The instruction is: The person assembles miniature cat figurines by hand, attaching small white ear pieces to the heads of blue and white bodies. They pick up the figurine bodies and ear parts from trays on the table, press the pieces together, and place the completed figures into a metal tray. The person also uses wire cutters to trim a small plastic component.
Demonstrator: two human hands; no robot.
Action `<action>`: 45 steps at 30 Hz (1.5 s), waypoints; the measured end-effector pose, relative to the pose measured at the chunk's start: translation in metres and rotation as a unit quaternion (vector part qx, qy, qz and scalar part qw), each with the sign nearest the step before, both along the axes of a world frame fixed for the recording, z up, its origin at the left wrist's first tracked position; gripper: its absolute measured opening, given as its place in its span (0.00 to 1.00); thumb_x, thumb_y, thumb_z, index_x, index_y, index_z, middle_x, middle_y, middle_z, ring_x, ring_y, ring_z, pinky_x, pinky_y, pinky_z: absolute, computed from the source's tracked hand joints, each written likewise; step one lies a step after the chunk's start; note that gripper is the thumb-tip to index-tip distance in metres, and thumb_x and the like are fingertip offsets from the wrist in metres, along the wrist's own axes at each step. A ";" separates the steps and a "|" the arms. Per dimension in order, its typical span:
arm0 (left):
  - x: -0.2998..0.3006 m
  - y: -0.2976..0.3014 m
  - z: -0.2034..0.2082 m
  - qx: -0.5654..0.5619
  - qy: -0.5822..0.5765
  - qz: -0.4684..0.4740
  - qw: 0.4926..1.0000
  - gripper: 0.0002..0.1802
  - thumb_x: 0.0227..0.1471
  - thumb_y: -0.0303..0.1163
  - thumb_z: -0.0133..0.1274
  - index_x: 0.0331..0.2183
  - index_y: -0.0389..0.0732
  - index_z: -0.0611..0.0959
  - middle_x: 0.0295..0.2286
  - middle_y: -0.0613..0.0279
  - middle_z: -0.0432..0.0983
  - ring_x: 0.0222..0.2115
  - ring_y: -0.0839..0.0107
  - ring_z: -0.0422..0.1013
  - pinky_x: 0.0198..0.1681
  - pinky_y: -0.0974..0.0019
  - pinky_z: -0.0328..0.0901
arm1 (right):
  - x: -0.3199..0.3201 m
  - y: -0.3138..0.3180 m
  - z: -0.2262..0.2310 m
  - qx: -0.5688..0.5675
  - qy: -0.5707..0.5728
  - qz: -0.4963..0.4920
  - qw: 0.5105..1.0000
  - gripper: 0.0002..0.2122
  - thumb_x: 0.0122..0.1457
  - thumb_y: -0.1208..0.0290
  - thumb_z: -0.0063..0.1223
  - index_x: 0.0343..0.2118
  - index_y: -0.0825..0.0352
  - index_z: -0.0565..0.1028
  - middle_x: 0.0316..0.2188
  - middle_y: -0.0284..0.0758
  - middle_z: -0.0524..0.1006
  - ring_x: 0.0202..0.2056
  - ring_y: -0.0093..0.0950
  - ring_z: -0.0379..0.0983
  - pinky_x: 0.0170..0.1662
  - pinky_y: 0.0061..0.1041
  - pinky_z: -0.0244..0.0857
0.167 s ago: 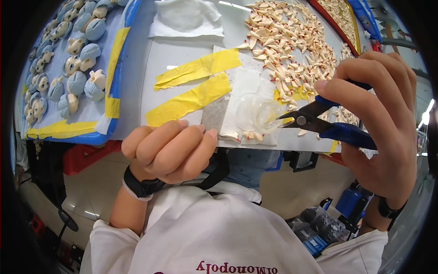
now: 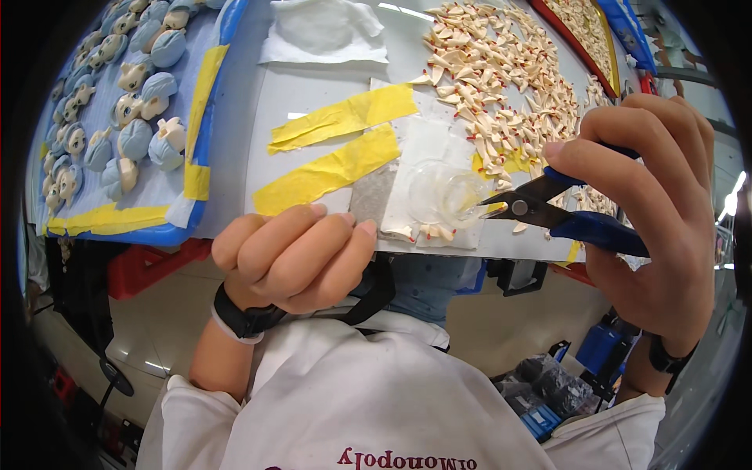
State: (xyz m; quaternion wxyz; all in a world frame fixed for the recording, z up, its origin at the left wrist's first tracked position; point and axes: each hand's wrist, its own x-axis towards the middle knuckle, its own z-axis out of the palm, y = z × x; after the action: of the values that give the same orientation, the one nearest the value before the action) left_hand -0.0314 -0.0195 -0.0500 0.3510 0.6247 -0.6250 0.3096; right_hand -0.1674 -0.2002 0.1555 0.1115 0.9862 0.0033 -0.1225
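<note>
My right hand (image 2: 654, 211) is wrapped round the blue handles of a pair of side cutters (image 2: 548, 205). The jaws point left, slightly apart, over the rim of a small clear round cup (image 2: 442, 194). My left hand (image 2: 298, 254) is closed at the table's front edge, left of the cup, with its fingers curled in. What it may hold is hidden behind the fingers. A few small cream parts (image 2: 436, 232) with red tips lie just in front of the cup. A big heap of the same parts (image 2: 501, 86) spreads beyond it.
Yellow tape strips (image 2: 329, 168) lie across the table beside a grey block (image 2: 372, 196). At left stands a blue tray (image 2: 176, 231) of doll heads with light-blue hair. A white cloth (image 2: 323, 35) lies at the back. A red-edged tray (image 2: 576, 43) holds more parts at far right.
</note>
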 end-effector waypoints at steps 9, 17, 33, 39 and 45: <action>0.000 0.001 0.000 0.007 -0.001 0.003 1.000 0.08 0.47 0.36 0.54 0.33 0.60 0.77 0.32 0.84 0.69 0.33 0.84 0.66 0.38 0.72 0.51 | -0.003 -0.005 -0.010 0.035 -0.052 0.016 0.998 0.26 0.21 0.81 0.54 0.34 0.64 0.76 0.31 0.37 0.73 0.37 0.39 0.67 0.41 0.34 0.58; 0.000 -0.001 0.002 0.003 -0.005 -0.005 1.000 0.08 0.47 0.34 0.53 0.32 0.59 0.76 0.31 0.81 0.69 0.32 0.81 0.66 0.37 0.71 0.53 | -0.008 -0.008 -0.011 0.058 -0.063 0.009 0.996 0.25 0.22 0.81 0.55 0.34 0.66 0.76 0.29 0.36 0.73 0.35 0.37 0.66 0.39 0.33 0.59; 0.001 -0.001 0.002 0.005 -0.005 -0.007 1.000 0.06 0.49 0.35 0.50 0.32 0.59 0.77 0.31 0.81 0.69 0.33 0.81 0.66 0.37 0.71 0.53 | -0.010 -0.007 -0.008 0.107 -0.042 -0.041 0.992 0.26 0.24 0.78 0.56 0.37 0.67 0.75 0.33 0.38 0.72 0.39 0.38 0.65 0.44 0.35 0.57; 0.001 -0.001 0.004 0.009 -0.007 -0.014 1.000 0.08 0.46 0.32 0.51 0.31 0.58 0.77 0.30 0.79 0.69 0.32 0.78 0.67 0.36 0.70 0.53 | -0.011 -0.006 -0.008 0.092 -0.049 -0.037 0.994 0.27 0.23 0.79 0.55 0.37 0.67 0.75 0.33 0.38 0.73 0.39 0.39 0.65 0.44 0.35 0.57; 0.001 -0.001 0.002 0.009 -0.008 -0.006 1.000 0.07 0.48 0.35 0.51 0.32 0.59 0.77 0.31 0.81 0.69 0.33 0.81 0.66 0.37 0.71 0.53 | -0.009 -0.006 -0.006 0.091 -0.041 -0.037 0.994 0.27 0.23 0.78 0.55 0.37 0.67 0.75 0.33 0.38 0.73 0.39 0.39 0.65 0.44 0.35 0.57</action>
State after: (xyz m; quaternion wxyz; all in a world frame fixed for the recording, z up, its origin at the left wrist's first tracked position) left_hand -0.0306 -0.0200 -0.0480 0.3424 0.6216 -0.6341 0.3070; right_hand -0.1764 -0.2059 0.1497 0.0167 0.9959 -0.0262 -0.0851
